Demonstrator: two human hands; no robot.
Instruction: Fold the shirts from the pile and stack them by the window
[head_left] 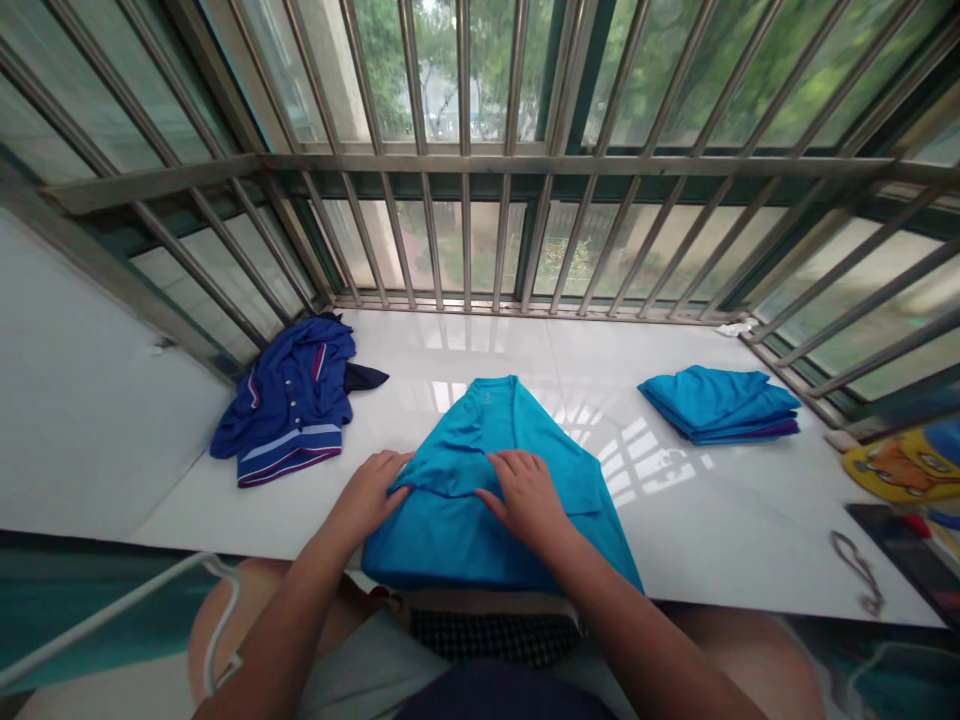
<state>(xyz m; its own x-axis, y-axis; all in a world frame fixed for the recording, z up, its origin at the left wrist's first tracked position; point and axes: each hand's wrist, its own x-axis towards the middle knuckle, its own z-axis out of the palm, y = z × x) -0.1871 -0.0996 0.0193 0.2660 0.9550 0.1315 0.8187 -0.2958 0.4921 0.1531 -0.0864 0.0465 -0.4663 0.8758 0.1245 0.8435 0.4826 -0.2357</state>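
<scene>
A turquoise long-sleeved shirt lies spread in front of me, its neckline pointing toward the window and its lower edge at the near side of the white ledge. One sleeve is folded across its middle, with some wrinkles. At the shirt's left edge, my left hand has its thumb and fingers closed about the sleeve fabric. My right hand rests on the middle of the shirt, fingers stretched out and thumb apart, touching the folded sleeve.
A crumpled dark blue polo shirt lies at left on the white ledge. Folded turquoise and purple clothes are stacked at right. Metal window bars stand behind. A cord-like loop and a yellow printed item are far right.
</scene>
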